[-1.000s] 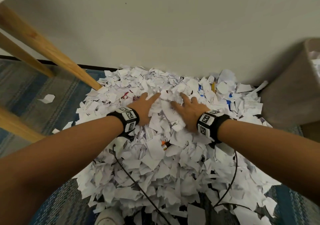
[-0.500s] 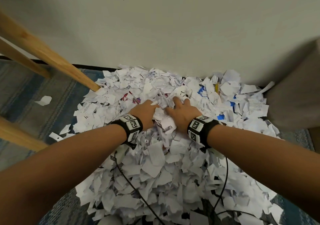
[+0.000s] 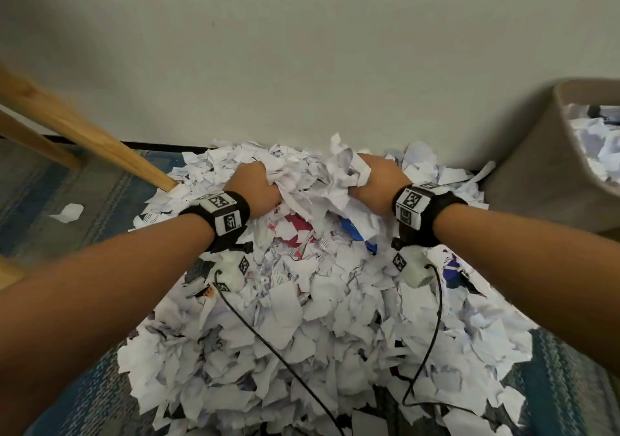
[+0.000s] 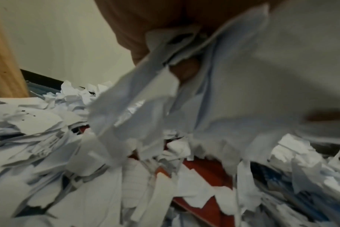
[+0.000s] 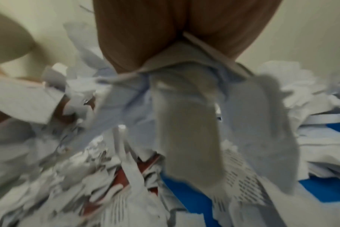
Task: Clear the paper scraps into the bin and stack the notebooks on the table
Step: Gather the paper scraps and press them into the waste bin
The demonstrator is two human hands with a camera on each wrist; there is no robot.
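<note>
Both hands, left hand (image 3: 256, 189) and right hand (image 3: 377, 185), clutch one bundle of paper scraps (image 3: 312, 180) at frame centre. The bin (image 3: 536, 167), right edge, holds some scraps; most remain heaped, burying red (image 3: 297, 231) and blue (image 3: 352, 232) notebooks, unstacked.

Head view: soft, even indoor light, no glare; the plain wall (image 3: 302, 60) reads flat grey-green. Wide-angle bend curves the wooden leg (image 3: 84, 133) and the bin (image 3: 536, 174) near the edges. Forearms slightly smeared at the lower corners. Faint shadows under the paper scraps (image 3: 302, 335). Left wrist view: dimmer, held scraps (image 4: 243, 76) close to the lens and badly out of focus. Right wrist view: heavy motion blur throughout, paper (image 5: 184, 122) streaked, only blue patches (image 5: 330, 190) legible.
</note>
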